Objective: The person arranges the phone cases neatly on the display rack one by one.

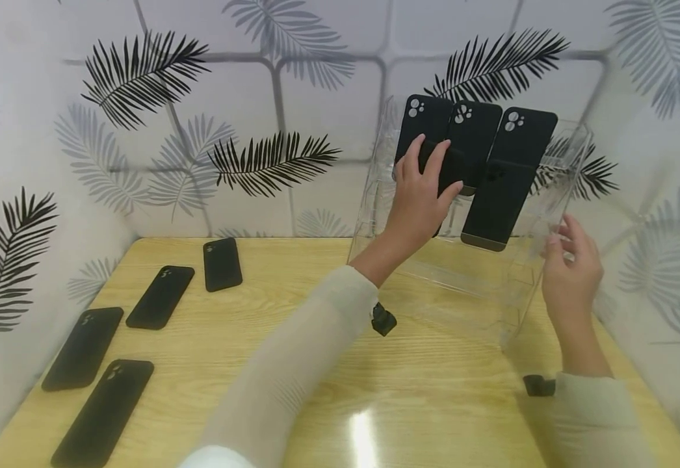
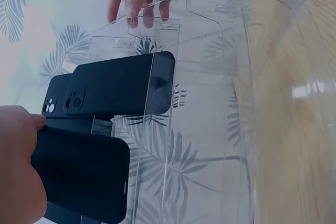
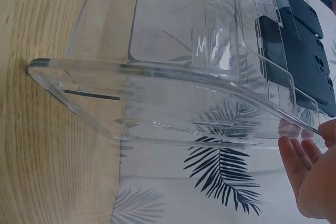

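Observation:
A clear stepped display stand [image 1: 457,279] stands at the back right. In its top row, black phone cases with camera cutouts [image 1: 527,133] lean side by side. One more phone case [image 1: 496,205] sits in the tier below, on the right. My left hand [image 1: 416,205] holds another black phone case [image 2: 86,174] by its sides at that lower tier, left of the seated one; its upper part is hidden by the hand in the left wrist view. My right hand [image 1: 574,270] pinches the stand's right side edge, fingers [image 3: 296,158] behind the panel.
Several black phone cases [image 1: 103,413] lie flat on the left of the wooden table [image 1: 211,364]. A patterned wall [image 1: 246,97] rises right behind the table and the stand. Lower tiers of the stand show bare ledges [image 2: 210,11].

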Tool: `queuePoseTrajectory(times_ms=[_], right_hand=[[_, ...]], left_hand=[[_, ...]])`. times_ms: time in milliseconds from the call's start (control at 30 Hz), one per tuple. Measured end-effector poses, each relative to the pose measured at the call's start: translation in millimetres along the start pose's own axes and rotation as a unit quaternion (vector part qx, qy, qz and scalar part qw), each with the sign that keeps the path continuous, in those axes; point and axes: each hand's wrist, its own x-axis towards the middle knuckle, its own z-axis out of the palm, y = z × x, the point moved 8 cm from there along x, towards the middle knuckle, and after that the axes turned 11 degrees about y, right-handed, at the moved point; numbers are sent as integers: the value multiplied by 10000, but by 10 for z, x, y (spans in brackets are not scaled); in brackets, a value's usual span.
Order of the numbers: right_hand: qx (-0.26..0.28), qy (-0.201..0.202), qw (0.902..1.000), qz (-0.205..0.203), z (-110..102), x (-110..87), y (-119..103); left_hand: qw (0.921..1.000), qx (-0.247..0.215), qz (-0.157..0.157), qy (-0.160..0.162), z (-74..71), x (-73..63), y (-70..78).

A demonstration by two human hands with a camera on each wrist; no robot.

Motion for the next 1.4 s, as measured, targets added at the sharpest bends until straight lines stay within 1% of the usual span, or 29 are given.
queuePoseTrajectory(times_ms=[67,133,267,400,500,667,800,933,1067,1167,1400], right_hand=[[12,34,10000,-45,2,8,-1],[15,55,10000,-68,4,17,3],[3,40,10000,-33,9,28,7],[-44,-37,10000,64,14,28,12],[-60,-37,10000,63,8,18,13],[-37,-3,10000,-47,-9,22,-3],[-45,-61,10000,42,6,29,16],[-56,-64,9999,79,12,28,32],[-77,-4,10000,-45,4,22,28],[-69,12,9999,-94,-1,23,24],[-43,-5,10000,-47,-9,19,5]], left_hand=[[9998,128,119,23,45,55,54],[9997,156,172,97,83,110,92],[9997,69,-24,232,165,194,85],[9993,156,-193,292,263,229,44],[9985,397,-272,245,340,215,27],[9958,858,-293,141,448,159,58],[9941,1032,-303,126,500,119,78],[9919,1254,-216,34,562,85,82],[9893,1455,-128,-5,605,64,77],[9881,1535,-126,22,617,64,74],[9883,1499,-244,109,624,82,67]])
